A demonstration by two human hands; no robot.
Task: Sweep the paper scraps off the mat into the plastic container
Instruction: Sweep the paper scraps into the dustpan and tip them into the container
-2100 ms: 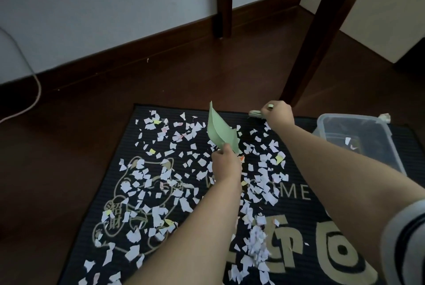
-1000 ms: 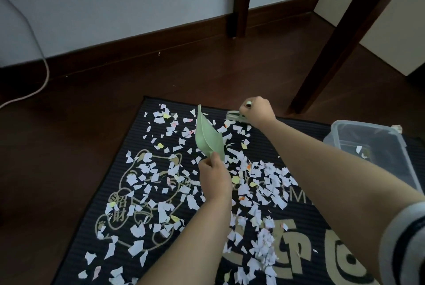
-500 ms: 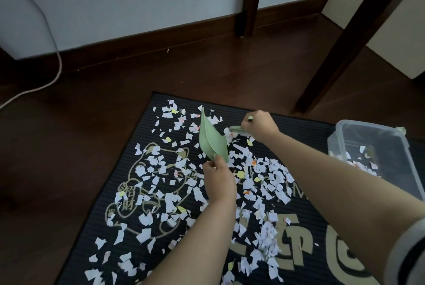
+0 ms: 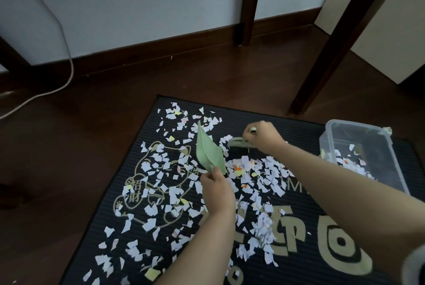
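A black doormat (image 4: 299, 124) with gold print lies on the floor, strewn with several white and coloured paper scraps (image 4: 161, 183). My left hand (image 4: 217, 190) grips the handle of a pale green dustpan (image 4: 208, 152), held on edge near the mat's middle. My right hand (image 4: 262, 136) grips a small green brush (image 4: 235, 141) pressed to the mat beyond a dense band of scraps (image 4: 259, 169). A clear plastic container (image 4: 386, 144) sits at the mat's right edge with some scraps inside.
Two dark wooden legs (image 4: 248, 4) (image 4: 333, 43) stand on the brown floor behind the mat. A white cable (image 4: 66, 64) trails along the floor at the left. A dark baseboard runs along the wall.
The brush has swept from the mat's far edge toward me, leaving a bare strip and bunching scraps by the dustpan. The dustpan has shifted slightly left.
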